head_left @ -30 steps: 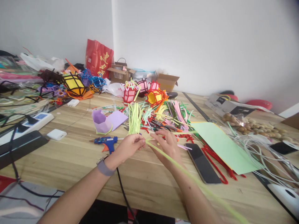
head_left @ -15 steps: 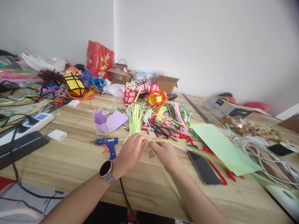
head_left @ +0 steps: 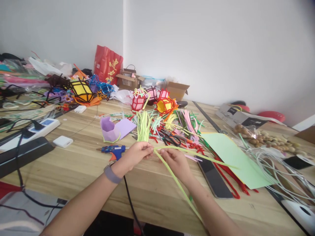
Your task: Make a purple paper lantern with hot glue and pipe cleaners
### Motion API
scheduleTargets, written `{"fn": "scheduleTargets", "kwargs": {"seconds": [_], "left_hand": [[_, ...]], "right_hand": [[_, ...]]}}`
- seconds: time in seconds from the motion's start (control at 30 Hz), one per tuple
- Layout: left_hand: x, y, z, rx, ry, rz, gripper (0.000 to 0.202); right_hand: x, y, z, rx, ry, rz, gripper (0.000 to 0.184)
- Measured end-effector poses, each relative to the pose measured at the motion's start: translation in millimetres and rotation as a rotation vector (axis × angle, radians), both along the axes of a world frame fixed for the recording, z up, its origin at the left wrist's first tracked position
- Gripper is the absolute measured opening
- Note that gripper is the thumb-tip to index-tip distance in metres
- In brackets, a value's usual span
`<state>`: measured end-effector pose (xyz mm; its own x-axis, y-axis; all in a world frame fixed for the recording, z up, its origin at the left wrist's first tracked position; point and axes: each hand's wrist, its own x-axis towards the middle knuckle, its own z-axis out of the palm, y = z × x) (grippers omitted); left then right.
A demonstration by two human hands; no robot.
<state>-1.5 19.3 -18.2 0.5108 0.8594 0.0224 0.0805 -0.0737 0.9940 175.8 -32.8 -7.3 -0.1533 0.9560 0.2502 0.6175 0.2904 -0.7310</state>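
My left hand pinches a yellow-green pipe cleaner at its bend, thumb against forefinger. From there two long fuzzy lengths spread apart: one runs right above my right hand, the other slants down toward my right forearm. The curled fingers of my right hand close on the strand near the bend. Just behind my left hand lies a bundle of yellow-green pipe cleaners. A blue glue gun rests beside my left wrist, partly hidden by it. Left of the bundle stands a purple cup-like foam piece by a flat purple sheet.
Scissors and loose pipe cleaners lie beyond my hands. A phone and a pale green sheet are at the right. Small lanterns stand at the back. A power strip and a black cord are on the left side.
My hands have turned slightly, and the left wrist has rolled so the watch face no longer shows. The pipe cleaner's two lengths, blurred before, now look steadier and spread apart.
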Motion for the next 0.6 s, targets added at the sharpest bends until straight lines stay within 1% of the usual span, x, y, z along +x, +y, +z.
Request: {"fn": "scheduleTargets", "kwargs": {"seconds": [0.07, 0.13, 0.17, 0.2, 0.23, 0.37, 0.43, 0.47, 0.5, 0.53, 0.6], "left_hand": [[0.3, 1.5, -3.2, -0.116, -0.068, -0.039, 0.033], [1.4, 0.8, -5.6, -0.165, -0.089, -0.087, 0.036], [2.1, 0.0, -6.4, -0.169, -0.088, -0.106, 0.037], [2.8, -0.9, -7.0, -0.159, -0.082, -0.116, 0.036], [3.3, -1.8, -7.4, -0.132, -0.071, -0.116, 0.035], [3.0, -4.0, -6.6, 0.069, 0.026, -0.090, 0.030], [2.1, -6.2, -4.2, 0.179, 0.098, -0.066, 0.029], [1.8, -8.0, -2.8, 0.238, 0.137, -0.041, 0.028], [1.7, -10.2, -1.4, 0.306, 0.177, -0.002, 0.027], [1.8, -12.6, -0.2, 0.382, 0.211, 0.037, 0.025], [2.7, -17.2, 1.0, 0.545, 0.250, 0.115, 0.022]], "right_hand": [[6.5, -2.3, -5.5, 0.389, -0.281, -0.034, 0.029], [8.5, -3.7, -9.4, 0.721, -0.502, -0.060, 0.020], [7.8, -4.0, -10.2, 0.830, -0.572, -0.072, 0.017], [6.4, -4.0, -10.2, 0.890, -0.615, -0.082, 0.017], [4.7, -3.8, -9.7, 0.911, -0.637, -0.079, 0.018], [-0.9, -3.2, -8.5, 0.823, -0.633, 0.007, 0.020], [-3.5, -4.0, -9.0, 0.736, -0.594, 0.007, 0.021], [-5.5, -4.6, -8.5, 0.649, -0.541, -0.018, 0.022], [-7.9, -5.0, -7.3, 0.525, -0.458, -0.055, 0.024], [-10.7, -5.2, -5.2, 0.366, -0.344, -0.099, 0.027], [-16.6, -4.4, 0.9, 0.002, -0.019, -0.157, 0.035]]}}
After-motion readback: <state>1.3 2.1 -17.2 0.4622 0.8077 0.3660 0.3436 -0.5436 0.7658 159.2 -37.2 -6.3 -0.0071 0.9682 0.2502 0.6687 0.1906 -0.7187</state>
